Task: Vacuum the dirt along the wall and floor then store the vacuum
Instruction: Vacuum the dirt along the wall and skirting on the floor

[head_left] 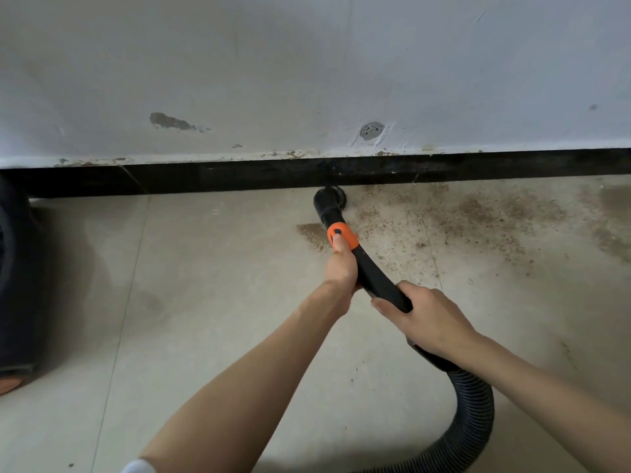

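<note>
A black vacuum nozzle (328, 199) with a round brush head rests on the floor against the black baseboard (239, 177). An orange collar (345, 235) rings the tube behind it. My left hand (339, 268) grips the tube at the collar, thumb on the orange part. My right hand (423, 319) holds the black tube (379, 281) lower down. The ribbed hose (476, 411) curves away to the bottom right. Brown dirt (461, 216) is strewn over the floor right of the nozzle, along the wall.
The white wall (307, 80) has chipped patches and a round filled hole (371, 130). A dark bulky object (17, 274) stands at the left edge against the baseboard. The tiled floor (187, 285) left of the nozzle looks free of dirt.
</note>
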`<action>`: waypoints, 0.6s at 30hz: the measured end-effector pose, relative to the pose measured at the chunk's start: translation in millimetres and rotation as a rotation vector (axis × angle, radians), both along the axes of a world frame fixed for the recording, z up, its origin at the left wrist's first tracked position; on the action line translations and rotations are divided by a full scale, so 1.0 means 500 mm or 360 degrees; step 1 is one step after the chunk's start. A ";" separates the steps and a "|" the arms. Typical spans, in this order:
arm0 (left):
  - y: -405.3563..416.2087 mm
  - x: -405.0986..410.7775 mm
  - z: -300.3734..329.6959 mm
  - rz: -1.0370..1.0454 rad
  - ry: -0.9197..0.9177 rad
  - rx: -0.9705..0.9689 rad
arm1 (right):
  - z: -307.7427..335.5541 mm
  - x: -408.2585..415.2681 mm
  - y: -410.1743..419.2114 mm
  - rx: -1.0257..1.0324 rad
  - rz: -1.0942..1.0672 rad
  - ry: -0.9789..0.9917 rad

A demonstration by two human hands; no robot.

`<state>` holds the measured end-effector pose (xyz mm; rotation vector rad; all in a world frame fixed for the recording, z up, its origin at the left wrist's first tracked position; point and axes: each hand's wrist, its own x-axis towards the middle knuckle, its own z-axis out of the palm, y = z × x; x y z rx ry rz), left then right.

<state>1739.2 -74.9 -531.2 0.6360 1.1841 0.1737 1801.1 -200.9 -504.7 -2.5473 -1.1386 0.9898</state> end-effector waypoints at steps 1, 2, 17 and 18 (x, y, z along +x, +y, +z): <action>0.012 -0.011 -0.003 0.0037 0.0035 0.0053 | 0.003 -0.009 0.014 0.0017 0.0052 -0.0029; 0.026 -0.025 -0.007 0.0088 0.0071 0.0099 | 0.004 -0.019 0.030 0.0036 0.0113 -0.0055; 0.044 0.030 -0.044 0.0067 0.0057 0.0072 | -0.067 0.025 0.040 0.0125 -0.0034 0.0005; 0.032 0.048 -0.048 -0.0005 0.0070 0.0100 | -0.069 0.033 0.023 0.0120 -0.0105 0.0014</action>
